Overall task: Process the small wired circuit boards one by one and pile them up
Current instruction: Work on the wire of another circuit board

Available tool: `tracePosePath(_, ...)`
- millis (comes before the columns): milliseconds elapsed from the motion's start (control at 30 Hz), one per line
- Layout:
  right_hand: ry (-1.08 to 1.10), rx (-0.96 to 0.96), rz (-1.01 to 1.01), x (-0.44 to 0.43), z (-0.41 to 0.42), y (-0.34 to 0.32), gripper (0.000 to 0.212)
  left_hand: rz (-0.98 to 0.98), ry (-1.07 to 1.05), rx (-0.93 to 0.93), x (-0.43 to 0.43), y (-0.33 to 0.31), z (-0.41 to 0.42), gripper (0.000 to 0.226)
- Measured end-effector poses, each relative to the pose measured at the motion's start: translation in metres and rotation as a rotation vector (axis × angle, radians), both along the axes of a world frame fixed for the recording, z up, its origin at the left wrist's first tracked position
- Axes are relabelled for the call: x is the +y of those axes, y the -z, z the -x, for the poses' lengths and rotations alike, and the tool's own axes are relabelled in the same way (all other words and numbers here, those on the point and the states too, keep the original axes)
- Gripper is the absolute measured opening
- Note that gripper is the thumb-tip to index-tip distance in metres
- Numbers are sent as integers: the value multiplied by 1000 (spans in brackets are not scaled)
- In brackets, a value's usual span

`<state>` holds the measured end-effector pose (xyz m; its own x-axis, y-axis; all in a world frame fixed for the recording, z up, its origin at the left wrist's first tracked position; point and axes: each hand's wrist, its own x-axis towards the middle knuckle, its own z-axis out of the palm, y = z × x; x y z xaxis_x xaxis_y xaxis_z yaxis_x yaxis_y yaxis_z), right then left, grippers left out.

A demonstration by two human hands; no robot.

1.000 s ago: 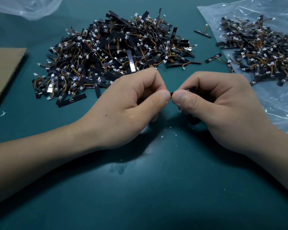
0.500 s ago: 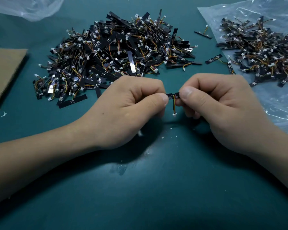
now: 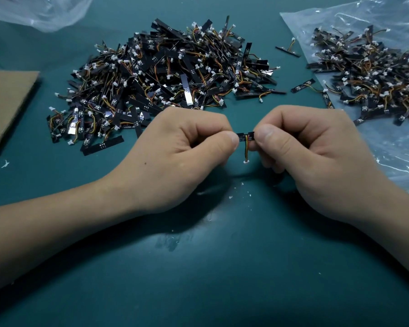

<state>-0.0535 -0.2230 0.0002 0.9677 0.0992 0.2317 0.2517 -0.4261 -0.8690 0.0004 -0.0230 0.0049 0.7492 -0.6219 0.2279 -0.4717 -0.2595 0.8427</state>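
A small black circuit board (image 3: 245,137) is pinched between my left hand (image 3: 182,154) and my right hand (image 3: 312,156), one hand at each end, above the green table mat. Its short coloured wire with a white plug (image 3: 246,161) hangs down from the middle. Most of the board is hidden by my thumbs. Behind my hands lies a big pile of black boards (image 3: 156,76) with orange-yellow wires. Another pile of boards (image 3: 373,74) rests on a clear plastic bag (image 3: 387,147) at the right.
A few loose boards (image 3: 302,85) lie between the two piles. A brown cardboard sheet (image 3: 5,105) sits at the left edge and a crumpled clear bag (image 3: 43,10) at the top left. Small white scraps (image 3: 230,197) dot the mat under my hands.
My hands have drawn slightly apart, so the middle of the board shows between my thumbs. The wire and its white plug now hang down in plain view.
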Motion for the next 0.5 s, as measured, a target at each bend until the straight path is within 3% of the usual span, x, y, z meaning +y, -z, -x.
tracePosePath(133,-42,69,6,1,0,0,30,13,-7,-16,2,-2,-1,35)
tracePosePath(500,12,3,22,0,-1,1,26,-4,55,72,0,2,-2,25)
